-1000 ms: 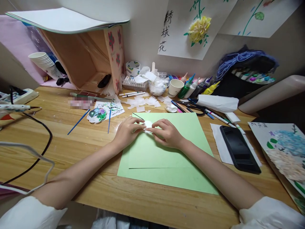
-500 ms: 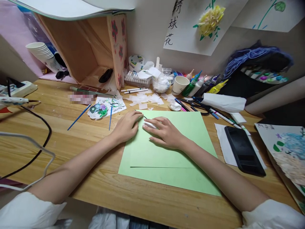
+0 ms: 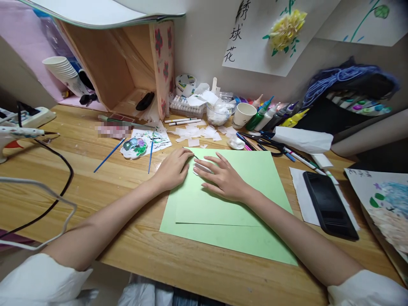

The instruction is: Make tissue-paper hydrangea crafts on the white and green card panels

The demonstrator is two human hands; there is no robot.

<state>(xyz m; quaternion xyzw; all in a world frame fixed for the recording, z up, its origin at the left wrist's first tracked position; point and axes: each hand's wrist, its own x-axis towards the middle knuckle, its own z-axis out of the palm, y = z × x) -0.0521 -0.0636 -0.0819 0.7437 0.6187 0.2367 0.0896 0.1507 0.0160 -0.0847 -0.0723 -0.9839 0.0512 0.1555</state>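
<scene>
White paper piece [image 3: 203, 166] lies under my right hand [image 3: 228, 180], fingers apart; my left hand [image 3: 172, 170] has fingers together, grip unclear.

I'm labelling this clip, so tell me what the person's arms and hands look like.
The left hand and right hand are bare, as are the forearms. The white sleeves look loose and creased, with wavy edges.

White piece [image 3: 203, 167] partly hidden by right hand [image 3: 227, 180]; glue gun [image 3: 17, 132] cropped left.
</scene>
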